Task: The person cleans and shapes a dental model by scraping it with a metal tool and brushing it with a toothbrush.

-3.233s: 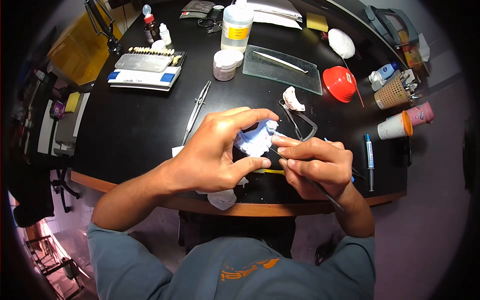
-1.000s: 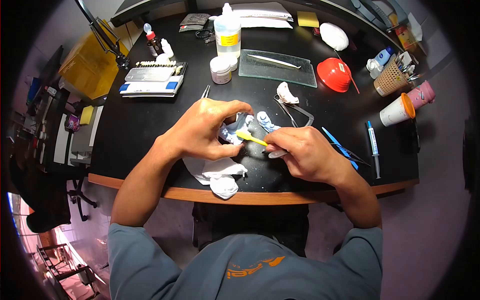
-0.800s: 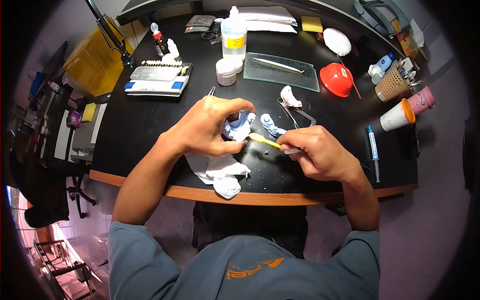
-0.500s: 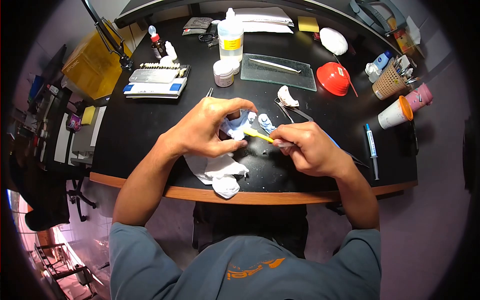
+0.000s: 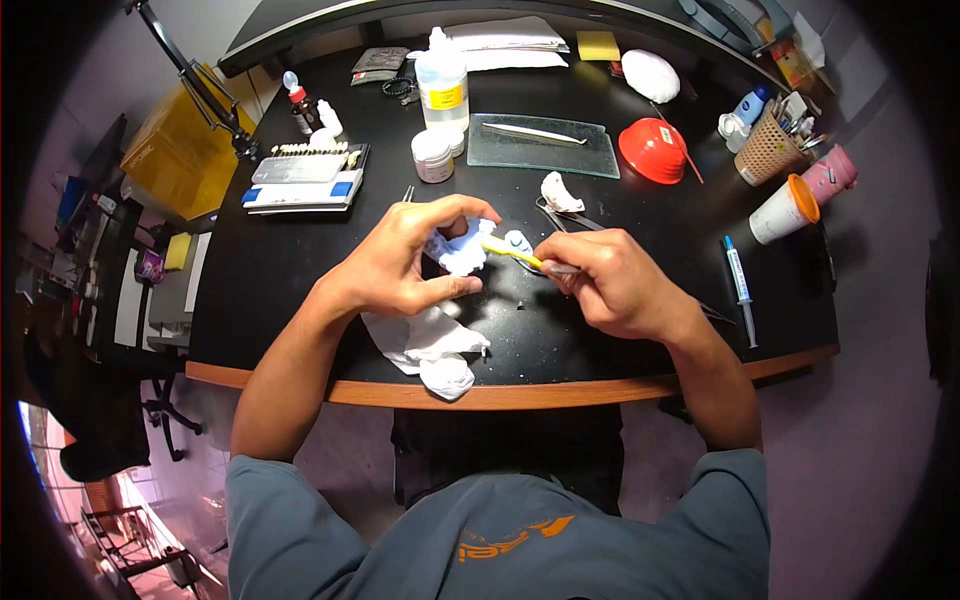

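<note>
My left hand point(image 5: 395, 262) is curled round a pale blue, lumpy piece that looks like a dental impression point(image 5: 462, 252), thumb below and fingers above. In my right hand point(image 5: 618, 282) is a slim yellow tool point(image 5: 512, 252), pinched near its greyish rear end. Its tip meets the right side of the impression; the exact kind of tool cannot be made out. Just behind the tool, a smaller blue-and-white piece point(image 5: 518, 240) lies on the black table. A crumpled white cloth point(image 5: 440, 340) rests beneath my left hand.
Beyond my hands are a glass slab point(image 5: 545, 160) with a white instrument, a white jar point(image 5: 433, 158), a clear bottle point(image 5: 441, 80) and a red bowl point(image 5: 652, 152). A tooth shade guide point(image 5: 305, 180) sits left. Rightward lie a syringe point(image 5: 740, 285) and cup point(image 5: 783, 212).
The view has shifted slightly, moving the tabletop items left in the picture. The yellow tool has tilted and its tip sits higher on the impression. Both hands keep their holds.
</note>
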